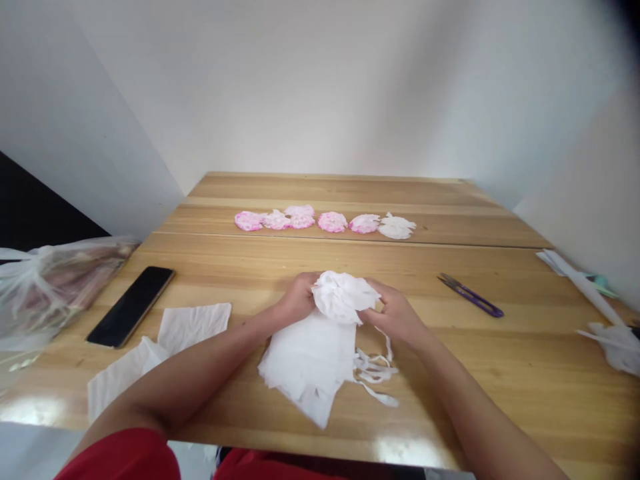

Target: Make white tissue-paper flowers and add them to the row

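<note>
Between my two hands is a white tissue-paper flower, ruffled and round, held above the table. My left hand grips its left edge, with the fingertips hidden behind the petals. On the other side my right hand pinches the right edge between thumb and fingers. Below the flower lies a stack of white tissue sheets with uneven edges. Thin white paper strips lie in a loose tangle to the right of that stack.
Several pink-tinged paper flowers and a white one form a row at the back. Purple thread snips lie to the right. At left are a black phone, loose tissue sheets and a plastic bag. White scraps sit far right.
</note>
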### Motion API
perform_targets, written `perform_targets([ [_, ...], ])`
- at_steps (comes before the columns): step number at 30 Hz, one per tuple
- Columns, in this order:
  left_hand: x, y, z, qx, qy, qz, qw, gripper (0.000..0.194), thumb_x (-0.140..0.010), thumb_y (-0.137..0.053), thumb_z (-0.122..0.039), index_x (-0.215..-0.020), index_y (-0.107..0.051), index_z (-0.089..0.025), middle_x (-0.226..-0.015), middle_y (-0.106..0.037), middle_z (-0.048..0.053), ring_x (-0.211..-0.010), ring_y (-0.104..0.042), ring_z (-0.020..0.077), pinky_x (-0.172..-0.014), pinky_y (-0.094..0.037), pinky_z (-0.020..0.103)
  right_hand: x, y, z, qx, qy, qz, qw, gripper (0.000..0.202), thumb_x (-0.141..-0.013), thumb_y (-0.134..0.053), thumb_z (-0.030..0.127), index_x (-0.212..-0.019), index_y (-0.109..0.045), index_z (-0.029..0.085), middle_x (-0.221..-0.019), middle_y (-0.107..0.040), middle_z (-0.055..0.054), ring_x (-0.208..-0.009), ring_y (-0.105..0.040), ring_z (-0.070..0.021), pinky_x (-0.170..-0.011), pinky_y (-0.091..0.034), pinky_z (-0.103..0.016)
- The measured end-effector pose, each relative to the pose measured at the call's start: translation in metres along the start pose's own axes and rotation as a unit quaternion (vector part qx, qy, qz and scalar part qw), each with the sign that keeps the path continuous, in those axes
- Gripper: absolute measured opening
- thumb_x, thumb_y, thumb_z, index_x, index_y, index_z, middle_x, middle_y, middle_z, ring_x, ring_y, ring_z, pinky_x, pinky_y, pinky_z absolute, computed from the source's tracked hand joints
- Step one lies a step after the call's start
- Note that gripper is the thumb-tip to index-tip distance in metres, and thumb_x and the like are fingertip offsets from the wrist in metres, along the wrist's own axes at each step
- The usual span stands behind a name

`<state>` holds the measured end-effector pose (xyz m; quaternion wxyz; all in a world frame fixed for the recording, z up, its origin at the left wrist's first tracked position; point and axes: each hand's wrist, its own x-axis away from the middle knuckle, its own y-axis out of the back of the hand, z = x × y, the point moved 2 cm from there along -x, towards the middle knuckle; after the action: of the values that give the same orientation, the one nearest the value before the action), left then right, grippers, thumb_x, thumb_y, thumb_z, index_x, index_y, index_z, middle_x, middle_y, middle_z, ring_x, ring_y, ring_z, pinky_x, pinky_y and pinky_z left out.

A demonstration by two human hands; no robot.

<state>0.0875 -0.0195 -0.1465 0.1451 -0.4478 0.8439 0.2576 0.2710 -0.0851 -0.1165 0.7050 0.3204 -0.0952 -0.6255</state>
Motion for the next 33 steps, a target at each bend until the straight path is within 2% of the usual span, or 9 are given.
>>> perform_targets([
  [4, 0.003, -0.002, 0.0, -0.008, -0.01, 0.007, 1.0, 0.024, -0.08, -0.065, -0.031, -0.063, -0.061, -0.014, -0.069, -0.07, 0.006, -0.064, -0.065, 0.0172, -0.061, -0.051, 0.025, 0.003, -0.007, 0.0, 0.016, 0.046, -0.003, 0.999, 0.022, -0.076, -0.057, 0.016, -0.093, -0.07, 0.022, -0.092, -0.072, -0.005, -0.083, -0.066, -0.0198, -0.076, -0.051, -0.03],
  [10, 0.004, -0.004, 0.001, 0.008, -0.011, 0.001, 1.0, 0.019, -0.077, -0.068, -0.027, -0.065, -0.066, -0.012, -0.073, -0.074, 0.008, -0.067, -0.069, 0.0191, -0.06, -0.052, 0.025, 0.006, -0.009, -0.004, 0.035, 0.026, -0.069, 0.997, 0.006, -0.077, -0.06, 0.022, -0.077, -0.066, 0.022, -0.081, -0.07, -0.003, -0.08, -0.066, -0.0216, -0.072, -0.051, -0.03],
  [16, 0.002, -0.002, 0.003, 0.066, 0.027, -0.009, 0.997, 0.024, -0.072, -0.076, -0.036, -0.07, -0.07, -0.013, -0.076, -0.075, 0.007, -0.073, -0.07, 0.0205, -0.065, -0.054, 0.026, 0.005, -0.008, 0.0, 0.044, 0.046, -0.067, 0.996, 0.019, -0.073, -0.058, 0.016, -0.087, -0.068, 0.023, -0.088, -0.072, -0.004, -0.082, -0.066, -0.0216, -0.071, -0.051, -0.03],
  [19, 0.001, -0.002, 0.003, 0.061, 0.02, -0.006, 0.998, 0.03, -0.074, -0.074, -0.038, -0.063, -0.065, -0.012, -0.068, -0.071, 0.005, -0.064, -0.066, 0.0171, -0.06, -0.051, 0.023, 0.004, -0.005, 0.003, 0.036, 0.067, -0.069, 0.995, 0.016, -0.079, -0.056, 0.017, -0.086, -0.07, 0.022, -0.086, -0.072, -0.004, -0.078, -0.066, -0.0199, -0.071, -0.051, -0.03],
  [21, 0.001, -0.001, 0.002, 0.058, 0.007, 0.0, 0.998, 0.029, -0.075, -0.073, -0.037, -0.063, -0.065, -0.012, -0.069, -0.071, 0.006, -0.064, -0.065, 0.0164, -0.059, -0.05, 0.023, 0.004, -0.001, 0.004, 0.041, 0.074, -0.068, 0.994, 0.021, -0.081, -0.054, 0.016, -0.092, -0.071, 0.023, -0.089, -0.073, -0.004, -0.079, -0.067, -0.0193, -0.073, -0.052, -0.031],
  [24, 0.0, 0.001, 0.001, 0.062, -0.009, 0.001, 0.998, 0.024, -0.078, -0.072, -0.036, -0.081, -0.072, -0.013, -0.084, -0.075, 0.01, -0.075, -0.069, 0.0185, -0.067, -0.052, 0.025, 0.004, 0.009, 0.003, 0.051, 0.043, -0.079, 0.995, 0.033, -0.081, -0.053, 0.015, -0.108, -0.069, 0.024, -0.097, -0.074, -0.004, -0.088, -0.067, -0.0194, -0.08, -0.052, -0.031],
  [27, -0.001, 0.003, 0.0, 0.048, -0.028, 0.001, 0.998, 0.029, -0.082, -0.069, -0.038, -0.098, -0.074, -0.014, -0.095, -0.076, 0.012, -0.083, -0.071, 0.0195, -0.074, -0.052, 0.027, 0.007, 0.018, 0.002, 0.033, 0.022, -0.101, 0.994, 0.035, -0.089, -0.05, 0.022, -0.122, -0.063, 0.025, -0.104, -0.072, -0.005, -0.093, -0.067, -0.0198, -0.085, -0.052, -0.034],
  [30, -0.001, 0.004, -0.001, 0.011, -0.059, 0.0, 0.998, 0.03, -0.084, -0.067, -0.038, -0.101, -0.073, -0.014, -0.094, -0.076, 0.013, -0.083, -0.07, 0.0193, -0.075, -0.051, 0.027, 0.01, 0.021, 0.006, 0.022, 0.09, -0.102, 0.991, 0.038, -0.093, -0.051, 0.034, -0.13, -0.057, 0.026, -0.115, -0.069, -0.008, -0.107, -0.063, -0.024, -0.094, -0.049, -0.04],
  [33, 0.0, 0.005, -0.002, -0.025, -0.068, 0.011, 0.997, 0.03, -0.084, -0.066, -0.039, -0.1, -0.073, -0.015, -0.092, -0.075, 0.013, -0.082, -0.069, 0.0194, -0.075, -0.05, 0.028, 0.009, 0.019, 0.015, 0.064, 0.166, -0.108, 0.978, 0.044, -0.086, -0.064, 0.039, -0.128, -0.058, 0.026, -0.119, -0.067, -0.009, -0.114, -0.059, -0.0277, -0.098, -0.046, -0.045],
])
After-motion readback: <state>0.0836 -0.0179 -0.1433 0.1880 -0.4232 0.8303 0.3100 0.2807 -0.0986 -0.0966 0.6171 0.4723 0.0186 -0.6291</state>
